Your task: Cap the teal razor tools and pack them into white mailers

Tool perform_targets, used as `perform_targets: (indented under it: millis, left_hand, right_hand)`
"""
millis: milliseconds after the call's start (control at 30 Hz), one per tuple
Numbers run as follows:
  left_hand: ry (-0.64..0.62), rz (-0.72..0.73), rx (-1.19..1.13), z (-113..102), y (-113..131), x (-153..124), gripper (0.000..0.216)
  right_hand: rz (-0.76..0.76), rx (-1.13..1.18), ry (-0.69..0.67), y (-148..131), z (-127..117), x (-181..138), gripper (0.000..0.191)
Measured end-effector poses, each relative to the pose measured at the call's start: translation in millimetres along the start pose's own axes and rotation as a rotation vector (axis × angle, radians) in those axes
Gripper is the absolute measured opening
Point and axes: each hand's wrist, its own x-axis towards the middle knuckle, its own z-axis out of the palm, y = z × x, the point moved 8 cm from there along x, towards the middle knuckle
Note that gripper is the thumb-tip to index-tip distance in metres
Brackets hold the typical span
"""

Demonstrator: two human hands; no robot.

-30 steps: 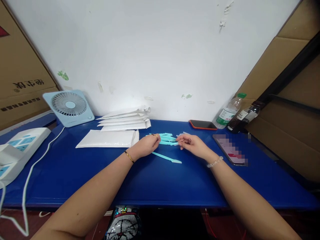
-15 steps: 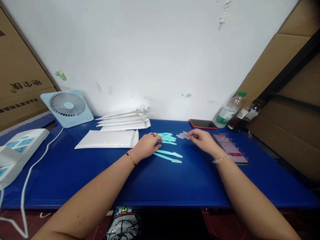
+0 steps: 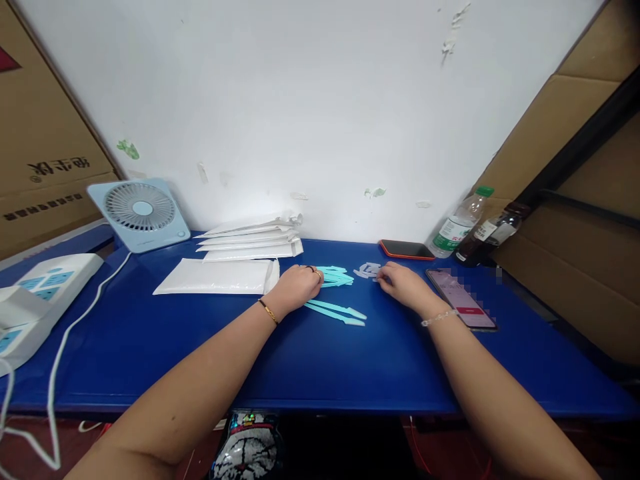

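Observation:
My left hand (image 3: 298, 287) rests on the blue table (image 3: 150, 347), fingers curled at the left end of a small heap of turquoise plastic sticks (image 3: 338, 275). Two more turquoise sticks (image 3: 336, 311) lie side by side just in front of that hand. My right hand (image 3: 404, 285) lies knuckles up, its fingertips pinched at a little pile of pale clear caps (image 3: 367, 270). What the fingers hold is too small to make out.
White padded envelopes (image 3: 218, 276) lie left of my hands, with a stack (image 3: 250, 241) behind them by the wall. A small blue fan (image 3: 139, 213) and a white device (image 3: 35, 300) with a cable stand at left. Two phones (image 3: 406, 249) (image 3: 461, 299) and two bottles (image 3: 457, 227) are at right.
A second turquoise stick now lies beside the first in front of my left hand. My right hand has left the stick heap and moved right to the pale caps.

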Motion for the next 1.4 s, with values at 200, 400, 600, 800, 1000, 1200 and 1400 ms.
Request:
perform_targets:
  millis: [200, 400, 600, 800, 1000, 1200, 1400]
  left_hand:
    - [0.043, 0.016, -0.118, -6, -5, -5, 0.018]
    - [0.051, 0.009, -0.234, -2, -10, -7, 0.02]
    - [0.048, 0.024, -0.253, -4, -6, -6, 0.02]
    - [0.044, 0.004, -0.24, -4, -10, -7, 0.02]
    - [0.029, 0.026, -0.269, -1, -6, -5, 0.021]
    - [0.019, 0.012, -0.277, -1, -8, -6, 0.022]
    - [-0.014, 0.024, -0.424, 2, -3, -7, 0.022]
  right_hand:
    - [0.008, 0.344, -0.048, -25, -1, -4, 0.017]
    - [-0.049, 0.551, -0.085, -42, 3, -7, 0.021]
    - [-0.095, 0.566, -0.099, -51, 2, -7, 0.016]
    - [-0.085, 0.507, -0.059, -48, -4, -7, 0.018]
    - [-0.094, 0.536, -0.092, -61, -3, -7, 0.016]
    - [-0.072, 0.582, -0.091, -54, 0, -7, 0.016]
    - [-0.051, 0.776, -0.107, -59, 9, -6, 0.023]
